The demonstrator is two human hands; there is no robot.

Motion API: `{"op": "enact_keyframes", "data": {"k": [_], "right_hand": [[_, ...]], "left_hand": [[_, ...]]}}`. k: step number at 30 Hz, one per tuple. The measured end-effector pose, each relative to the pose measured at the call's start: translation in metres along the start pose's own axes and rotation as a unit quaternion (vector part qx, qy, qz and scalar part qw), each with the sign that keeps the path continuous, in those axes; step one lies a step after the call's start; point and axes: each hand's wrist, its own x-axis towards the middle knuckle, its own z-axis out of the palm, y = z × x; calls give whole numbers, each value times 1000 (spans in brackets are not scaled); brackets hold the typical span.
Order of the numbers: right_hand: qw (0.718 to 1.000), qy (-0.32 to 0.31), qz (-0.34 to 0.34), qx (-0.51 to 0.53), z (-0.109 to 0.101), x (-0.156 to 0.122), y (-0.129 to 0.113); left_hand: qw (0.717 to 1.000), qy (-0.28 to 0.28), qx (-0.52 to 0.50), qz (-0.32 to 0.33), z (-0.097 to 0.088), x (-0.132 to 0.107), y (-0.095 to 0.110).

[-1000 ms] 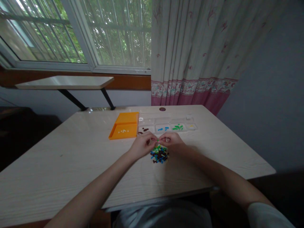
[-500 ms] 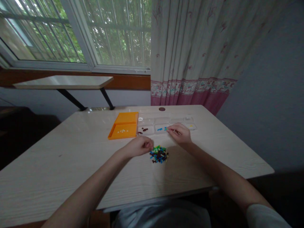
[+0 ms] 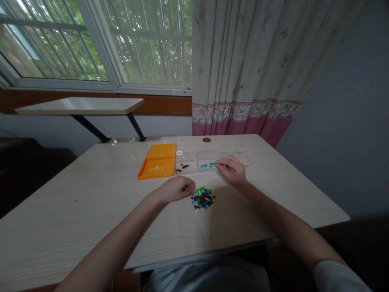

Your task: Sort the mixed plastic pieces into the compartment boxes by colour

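A mixed pile of small building bricks (image 3: 203, 198) in brown, blue, green, yellow and white lies on the table. My left hand (image 3: 178, 188) rests at the pile's left edge with fingers curled; whatever they hold, if anything, is hidden. Over the clear compartment tray (image 3: 194, 165), my right hand (image 3: 231, 168) pinches a small green brick (image 3: 215, 163) at its fingertips. Beneath those fingertips, one compartment contains several blue bricks (image 3: 204, 165). Brown bricks (image 3: 184, 166) lie in the compartment to its left. A yellow brick (image 3: 243, 161) sits right of my right hand.
An open orange case (image 3: 161, 151) stands left of the tray, with several white pieces (image 3: 156, 168) in its near half. Behind the tray is a round brown cap (image 3: 206, 140) in the tabletop. A raised shelf (image 3: 82, 104) stands at the back left, and a curtain (image 3: 243, 81) hangs behind the table.
The fingertips of my right hand have shifted slightly right, and the green brick in them shows more plainly. My left hand stays beside the pile, almost still.
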Motion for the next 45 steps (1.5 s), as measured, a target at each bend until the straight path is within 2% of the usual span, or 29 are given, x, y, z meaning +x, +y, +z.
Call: {"op": "enact_keyframes", "data": {"k": [6, 11, 17, 19, 22, 26, 29, 32, 40, 42, 45], "right_hand": [[998, 20, -52, 26, -1, 1, -2], [999, 12, -38, 11, -1, 1, -1], [999, -1, -34, -1, -2, 1, 2], [998, -29, -47, -15, -7, 5, 8], [989, -116, -54, -71, -22, 14, 27], [955, -242, -5, -174, -44, 23, 67], [933, -284, 44, -217, -53, 24, 90], [926, -293, 63, -229, -54, 22, 98], [915, -303, 74, -255, -54, 20, 98], [920, -294, 70, -250, -54, 22, 94], [937, -267, 47, -221, -47, 22, 78]], "left_hand": [[999, -20, -20, 24, -2, -3, -2], [1000, -21, -11, 9, -3, -3, -3], [1000, -16, 3, 22, -1, -2, -4], [1000, -15, 15, 19, -1, -2, -3], [1000, -5, 26, 10, -1, -2, -2], [999, 23, 35, 9, -1, -2, -1], [998, 38, 45, 10, -3, -1, 1], [997, 48, 53, 16, -4, -1, 3], [996, 79, 27, 17, 0, 0, -2], [996, 88, -10, 20, 1, 1, -1], [987, 108, -116, 0, 5, 5, 2]]}}
